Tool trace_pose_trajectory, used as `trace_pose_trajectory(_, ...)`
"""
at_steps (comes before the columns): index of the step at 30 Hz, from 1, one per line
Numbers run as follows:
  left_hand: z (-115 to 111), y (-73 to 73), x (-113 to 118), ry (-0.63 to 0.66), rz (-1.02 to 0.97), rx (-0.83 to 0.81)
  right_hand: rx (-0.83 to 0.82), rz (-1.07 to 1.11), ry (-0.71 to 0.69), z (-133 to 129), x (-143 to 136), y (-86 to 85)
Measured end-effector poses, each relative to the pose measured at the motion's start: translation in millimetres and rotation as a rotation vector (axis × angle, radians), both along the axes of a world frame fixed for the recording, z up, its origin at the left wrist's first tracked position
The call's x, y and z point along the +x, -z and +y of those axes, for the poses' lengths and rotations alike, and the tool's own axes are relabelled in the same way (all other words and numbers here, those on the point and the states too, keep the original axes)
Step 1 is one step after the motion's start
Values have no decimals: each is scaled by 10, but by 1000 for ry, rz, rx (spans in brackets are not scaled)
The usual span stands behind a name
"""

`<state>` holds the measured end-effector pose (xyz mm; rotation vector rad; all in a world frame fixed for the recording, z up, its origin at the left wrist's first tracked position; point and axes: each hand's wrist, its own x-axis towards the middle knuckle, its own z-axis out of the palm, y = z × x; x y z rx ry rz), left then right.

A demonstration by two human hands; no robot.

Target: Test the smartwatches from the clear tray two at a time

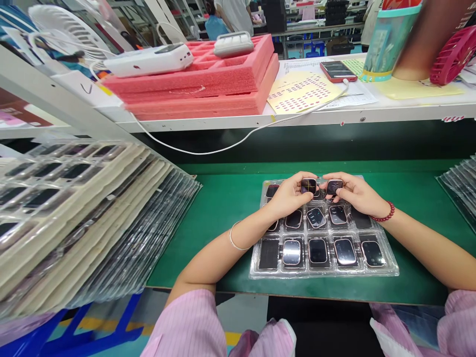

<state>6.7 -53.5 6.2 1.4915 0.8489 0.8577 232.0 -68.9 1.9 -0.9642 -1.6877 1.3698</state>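
Observation:
A clear plastic tray [260, 271] lies on the green work surface with several square watch-like devices in its compartments. Over its back row, my left hand [295, 192] grips a dark-faced device [308, 186] that shows yellow crossed lines. Beside it, my right hand [353, 192] pinches another device [334, 187] with faint text on its screen. The two hands are close but apart. In the middle row, a device [316, 217] sits turned at an angle. The front row's leftmost compartment [268, 254] holds no device.
Tall stacks of trays stand at left [148, 213] and at the right edge [461, 188]. Above the back runs a white shelf [223, 124] with red foam [197, 94], a phone [338, 71] and a cup [390, 42]. A white cable [208, 152] hangs below it.

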Motion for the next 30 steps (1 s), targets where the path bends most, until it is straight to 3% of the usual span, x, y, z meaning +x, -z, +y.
trace_pose_trajectory(24,3,-29,-5,9,-53,-39,20,-9,-9,5,2,8)
trace_pose_trajectory(30,27,26,-11,30,-82,-10,46,-35,-2,-3,-3,8)
